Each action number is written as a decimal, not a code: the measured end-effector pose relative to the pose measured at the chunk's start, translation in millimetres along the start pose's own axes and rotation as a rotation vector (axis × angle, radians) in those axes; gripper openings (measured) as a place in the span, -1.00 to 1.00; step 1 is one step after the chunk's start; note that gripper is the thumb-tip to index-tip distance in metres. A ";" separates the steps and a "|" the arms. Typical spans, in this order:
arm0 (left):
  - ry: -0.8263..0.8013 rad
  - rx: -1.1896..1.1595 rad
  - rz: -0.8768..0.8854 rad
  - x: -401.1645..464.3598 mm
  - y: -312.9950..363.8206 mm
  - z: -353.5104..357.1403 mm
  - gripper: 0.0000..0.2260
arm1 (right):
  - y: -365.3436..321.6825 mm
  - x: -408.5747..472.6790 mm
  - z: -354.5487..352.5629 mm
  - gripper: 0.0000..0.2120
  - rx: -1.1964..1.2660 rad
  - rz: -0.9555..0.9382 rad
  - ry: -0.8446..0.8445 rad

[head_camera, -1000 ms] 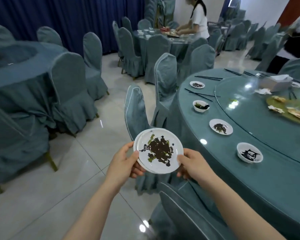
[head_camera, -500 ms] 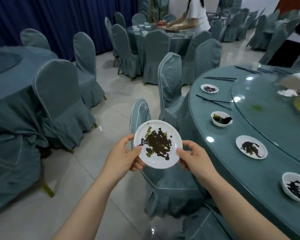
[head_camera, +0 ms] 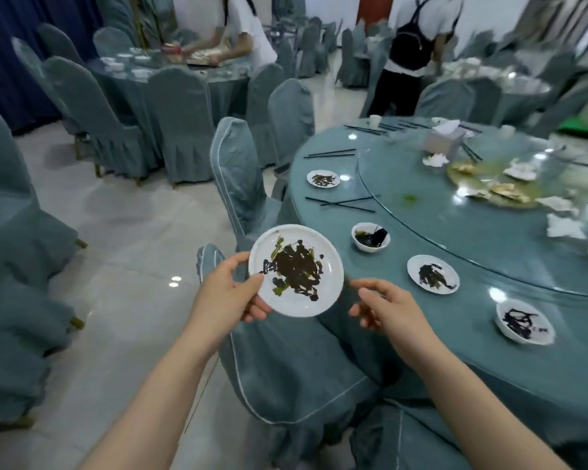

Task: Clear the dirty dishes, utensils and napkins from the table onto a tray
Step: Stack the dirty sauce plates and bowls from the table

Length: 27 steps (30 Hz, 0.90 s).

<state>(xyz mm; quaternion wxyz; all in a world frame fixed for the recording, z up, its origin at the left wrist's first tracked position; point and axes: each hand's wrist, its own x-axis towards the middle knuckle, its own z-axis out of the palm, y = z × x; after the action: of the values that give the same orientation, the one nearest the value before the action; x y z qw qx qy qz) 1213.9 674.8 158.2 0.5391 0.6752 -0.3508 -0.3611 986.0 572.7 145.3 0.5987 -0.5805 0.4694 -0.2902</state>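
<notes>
**Dirty dishes: one plate in hand, more left on worktop**

Dirty plate (head_camera: pixel 296 270) held clear of the worktop (head_camera: pixel 421 320), above a chair back, smeared dark and green. Left hand (head_camera: pixel 228 293) gripping its rim, thumb on top, fingers underneath. Right hand (head_camera: pixel 386 308) just beside the plate's right edge, apart from it, fingers loosely bent and grasping nothing.

Step judged: collection round, early to middle. On the worktop edge: small bowl (head_camera: pixel 370 237) with dark residue, second plate (head_camera: pixel 432 274), third plate (head_camera: pixel 525 321), far plate (head_camera: pixel 323 178), pairs of chopsticks (head_camera: pixel 342 201) and crumpled napkins (head_camera: pixel 566 227) on the glass turntable (head_camera: pixel 455 212).

Next move, as judged: reach with the free right hand for the bowl or the nearest plate, stack on the held plate while kept level. Risk: residue sliding, stack slipping from a one-handed grip.

Not seen: no tray anywhere in view. Whether more plates lay under the held one, could not tell. Right side of worktop cut off; far items blurred.
</notes>
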 end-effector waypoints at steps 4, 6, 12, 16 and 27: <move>-0.089 -0.032 -0.019 44.6 5.0 16.0 -0.75 | 24.1 4.1 -16.7 -0.86 0.007 0.065 0.148; -0.128 -0.058 -0.032 61.8 8.9 32.7 -0.76 | 39.1 5.0 -32.7 -0.87 -0.002 0.110 0.211; -0.260 -0.043 -0.025 114.9 23.6 79.5 -0.75 | 87.7 31.7 -82.7 -0.88 0.072 0.251 0.401; -0.258 -0.041 -0.039 156.5 27.1 112.1 -0.72 | 112.7 73.3 -123.1 -0.87 0.110 0.325 0.497; -0.198 -0.052 -0.141 241.8 8.6 178.9 -0.66 | 165.9 198.3 -216.2 -0.68 0.279 0.462 0.708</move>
<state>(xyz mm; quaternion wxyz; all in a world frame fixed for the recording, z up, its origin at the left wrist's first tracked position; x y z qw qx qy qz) 1177.5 379.7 111.9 0.4922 0.6450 -0.3448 -0.4720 836.4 330.4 -35.1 0.5227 -0.2387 0.7194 -0.3902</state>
